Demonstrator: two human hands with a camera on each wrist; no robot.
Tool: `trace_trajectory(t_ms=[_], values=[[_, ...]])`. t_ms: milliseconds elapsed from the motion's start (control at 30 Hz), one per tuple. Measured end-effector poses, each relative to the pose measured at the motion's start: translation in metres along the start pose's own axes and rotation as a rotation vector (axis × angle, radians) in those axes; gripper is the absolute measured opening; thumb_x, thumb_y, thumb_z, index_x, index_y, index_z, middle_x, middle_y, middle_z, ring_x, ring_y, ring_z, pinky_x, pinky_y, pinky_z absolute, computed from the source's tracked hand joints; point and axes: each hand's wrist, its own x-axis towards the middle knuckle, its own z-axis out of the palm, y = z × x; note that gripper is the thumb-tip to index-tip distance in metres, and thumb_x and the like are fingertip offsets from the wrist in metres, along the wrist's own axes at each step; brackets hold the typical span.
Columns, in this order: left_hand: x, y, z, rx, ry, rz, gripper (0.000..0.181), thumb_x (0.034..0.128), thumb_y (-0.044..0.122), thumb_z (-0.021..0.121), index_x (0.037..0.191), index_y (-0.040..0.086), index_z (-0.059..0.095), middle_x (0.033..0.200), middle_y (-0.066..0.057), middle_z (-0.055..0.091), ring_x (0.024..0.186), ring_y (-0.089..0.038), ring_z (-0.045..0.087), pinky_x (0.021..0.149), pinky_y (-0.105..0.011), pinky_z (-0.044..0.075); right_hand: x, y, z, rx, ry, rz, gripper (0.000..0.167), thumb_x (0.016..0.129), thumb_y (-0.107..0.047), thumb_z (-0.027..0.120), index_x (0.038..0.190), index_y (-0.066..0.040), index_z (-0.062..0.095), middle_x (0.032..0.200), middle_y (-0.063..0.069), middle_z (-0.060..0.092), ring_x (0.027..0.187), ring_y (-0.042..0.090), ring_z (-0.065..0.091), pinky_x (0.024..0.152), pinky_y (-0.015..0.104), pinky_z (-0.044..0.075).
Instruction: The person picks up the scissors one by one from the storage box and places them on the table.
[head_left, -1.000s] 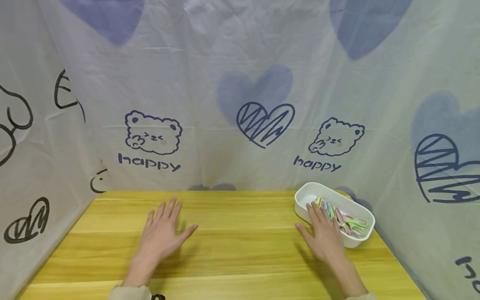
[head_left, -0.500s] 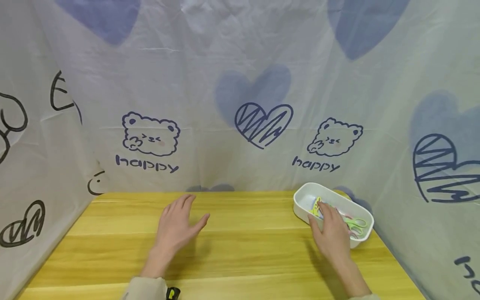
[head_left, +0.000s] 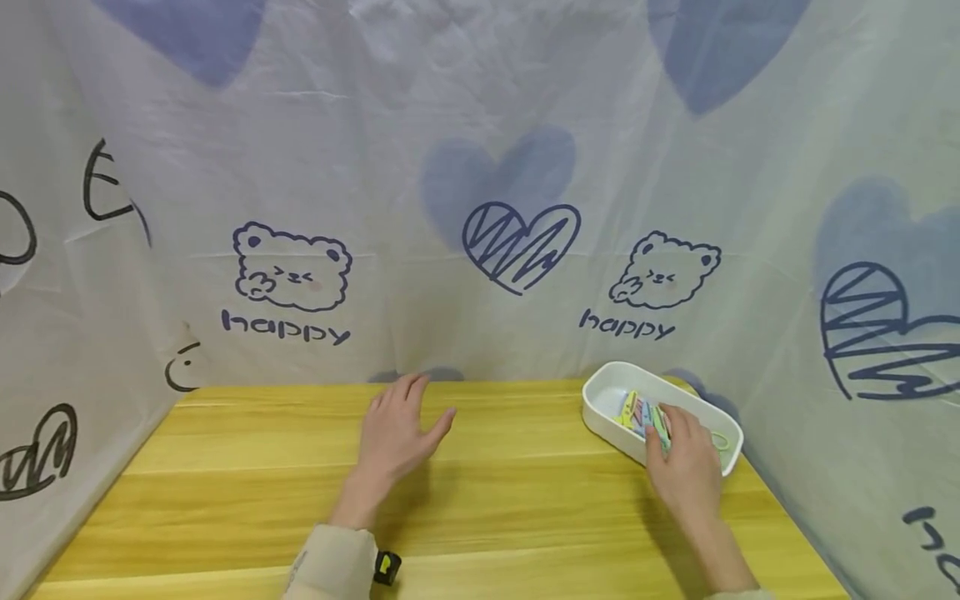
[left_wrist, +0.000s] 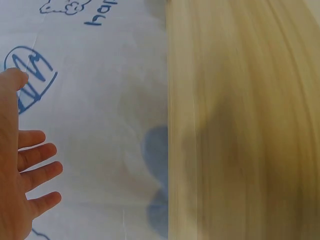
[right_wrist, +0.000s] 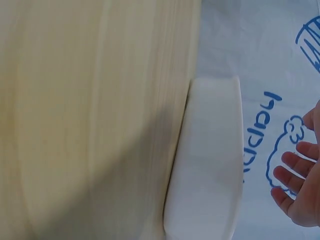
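Observation:
A white oblong box (head_left: pixel 609 427) with rounded corners stands at the table's right rear. Several small scissors lie in it; a yellow pair (head_left: pixel 628 410) and a pale green handle (head_left: pixel 722 442) show, while others are partly hidden under my right hand (head_left: pixel 686 467). That hand hovers over the box's near side. In the right wrist view its fingers (right_wrist: pixel 295 162) are loosely bent, hold nothing, and stay apart from the box wall (right_wrist: pixel 207 160). My left hand (head_left: pixel 397 437) is held above the middle of the table, thumb spread, holding nothing; the left wrist view shows its spread fingers (left_wrist: pixel 42 172).
The wooden table (head_left: pixel 510 517) has light yellow grain. White cloth (head_left: pixel 405 167) with printed hearts, bears and the word "happy" hangs behind it and at both sides. A dark band (head_left: pixel 387 567) is on my left wrist, beside a beige sleeve (head_left: pixel 337 558).
My left hand has moved right, toward the table's middle. My right hand has shifted right, farther over the box, and its fingers have bent. The head view has turned slightly right.

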Motion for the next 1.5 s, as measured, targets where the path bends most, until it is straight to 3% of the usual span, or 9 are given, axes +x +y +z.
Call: trace_trajectory(t_ms=[267, 633, 867, 1000, 1200, 1500], values=[[0.025, 0.021, 0.015, -0.007, -0.054, 0.030, 0.071, 0.0992, 0.058, 0.057, 0.145, 0.003, 0.055, 0.146, -0.015, 0.057, 0.134, -0.036, 0.053, 0.111, -0.054, 0.042, 0.006, 0.020, -0.009, -0.020, 0.000, 0.062, 0.039, 0.100, -0.015, 0.057, 0.135, 0.003, 0.056, 0.133, 0.029, 0.059, 0.121, 0.052, 0.052, 0.092, 0.069, 0.039], [0.037, 0.044, 0.045, -0.022, -0.151, 0.030, 0.074, 0.1026, 0.059, 0.050, 0.151, 0.003, 0.049, 0.154, -0.014, 0.051, 0.141, -0.033, 0.049, 0.116, -0.052, 0.039, 0.003, 0.068, -0.035, -0.034, -0.045, 0.204, 0.044, 0.099, -0.008, 0.052, 0.139, 0.010, 0.051, 0.132, 0.038, 0.054, 0.121, 0.061, 0.048, 0.097, 0.072, 0.036], [0.054, 0.061, 0.067, -0.028, -0.195, 0.052, 0.072, 0.1040, 0.058, 0.049, 0.154, 0.006, 0.046, 0.157, -0.011, 0.049, 0.143, -0.031, 0.046, 0.118, -0.052, 0.036, 0.003, 0.089, -0.043, -0.069, -0.043, 0.271, 0.045, 0.097, -0.007, 0.050, 0.138, 0.011, 0.051, 0.131, 0.039, 0.053, 0.119, 0.062, 0.048, 0.095, 0.073, 0.037], [0.065, 0.072, 0.078, -0.005, -0.225, 0.078, 0.070, 0.1054, 0.057, 0.046, 0.155, 0.007, 0.045, 0.158, -0.010, 0.048, 0.143, -0.030, 0.046, 0.118, -0.051, 0.036, 0.002, 0.098, -0.044, -0.069, -0.108, 0.318, 0.046, 0.098, -0.010, 0.049, 0.139, 0.012, 0.048, 0.134, 0.039, 0.050, 0.123, 0.060, 0.046, 0.098, 0.072, 0.036], [0.079, 0.088, 0.093, 0.039, -0.278, 0.100, 0.068, 0.1071, 0.055, 0.042, 0.155, 0.007, 0.044, 0.158, -0.010, 0.047, 0.144, -0.029, 0.046, 0.119, -0.049, 0.034, 0.002, 0.108, -0.047, -0.052, -0.266, 0.383, 0.053, 0.102, -0.016, 0.045, 0.142, 0.018, 0.040, 0.135, 0.040, 0.048, 0.125, 0.060, 0.044, 0.104, 0.068, 0.036], [0.098, 0.111, 0.122, 0.032, -0.333, 0.041, 0.067, 0.1067, 0.055, 0.043, 0.155, 0.009, 0.045, 0.158, -0.009, 0.048, 0.144, -0.028, 0.046, 0.118, -0.048, 0.036, 0.001, 0.109, -0.047, -0.090, -0.387, 0.412, 0.058, 0.106, -0.032, 0.043, 0.139, 0.016, 0.046, 0.133, 0.039, 0.055, 0.121, 0.060, 0.051, 0.100, 0.066, 0.042]])
